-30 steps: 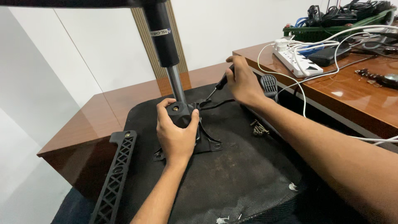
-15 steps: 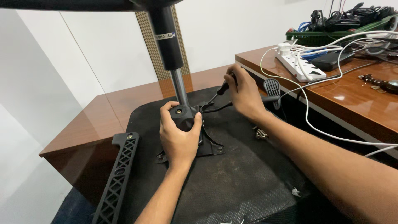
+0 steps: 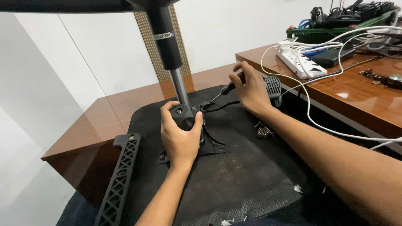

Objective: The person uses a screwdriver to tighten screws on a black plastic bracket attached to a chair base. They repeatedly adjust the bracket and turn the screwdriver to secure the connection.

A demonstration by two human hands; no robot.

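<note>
An office chair seat [image 3: 251, 180] lies upside down, its black fabric underside facing up. My left hand [image 3: 181, 134] rests on the black metal mechanism plate [image 3: 211, 144] at the foot of the gas lift column [image 3: 169, 54], fingers wrapped around the hub. My right hand [image 3: 250, 88] is farther back on the seat and grips a black-handled screwdriver [image 3: 228, 88], whose shaft points toward the hub. A black lever paddle [image 3: 273, 86] sticks out just right of that hand. Several loose screws [image 3: 264, 130] lie on the seat near my right forearm.
A black plastic lattice armrest [image 3: 119, 180] runs along the seat's left edge. Brown wooden desks [image 3: 121, 106] stand behind and to the right. The right desk carries a white power strip [image 3: 299, 62], white cables [image 3: 310, 113], and a green basket of cables [image 3: 347, 29].
The view has shifted slightly. My right hand has pulled the screwdriver a little back and to the right. My left hand stays on the mechanism hub.
</note>
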